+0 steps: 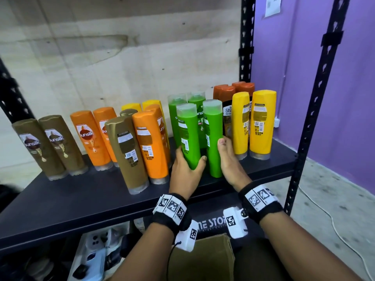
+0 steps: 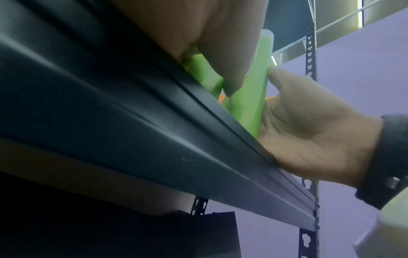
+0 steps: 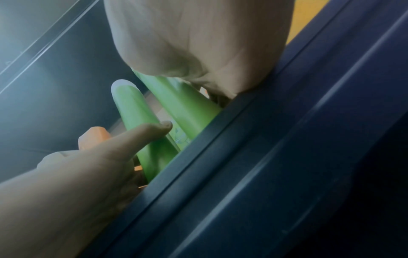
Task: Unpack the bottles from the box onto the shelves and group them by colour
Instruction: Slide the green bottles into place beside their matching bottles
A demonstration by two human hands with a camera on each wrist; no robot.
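Note:
Two green bottles stand side by side near the front of the dark shelf (image 1: 81,199), clear caps up. My left hand (image 1: 188,165) grips the left green bottle (image 1: 188,134) low down, thumb on its right side. My right hand (image 1: 225,157) grips the right green bottle (image 1: 213,136), thumb against its right edge. Two more green bottles (image 1: 176,110) stand just behind them. From the left wrist I see both green bottles (image 2: 249,104) above the shelf lip, with my right hand (image 2: 309,132) beside them. The right wrist view shows my left hand's thumb (image 3: 143,132) lying on its bottle (image 3: 134,118).
Along the shelf stand brown bottles (image 1: 38,145), orange bottles (image 1: 91,136), a brown and an orange bottle (image 1: 150,142) further forward, brown-capped dark bottles (image 1: 225,94) and yellow bottles (image 1: 261,122). A cardboard box (image 1: 203,256) sits below the shelf. Black uprights (image 1: 312,110) frame the right side.

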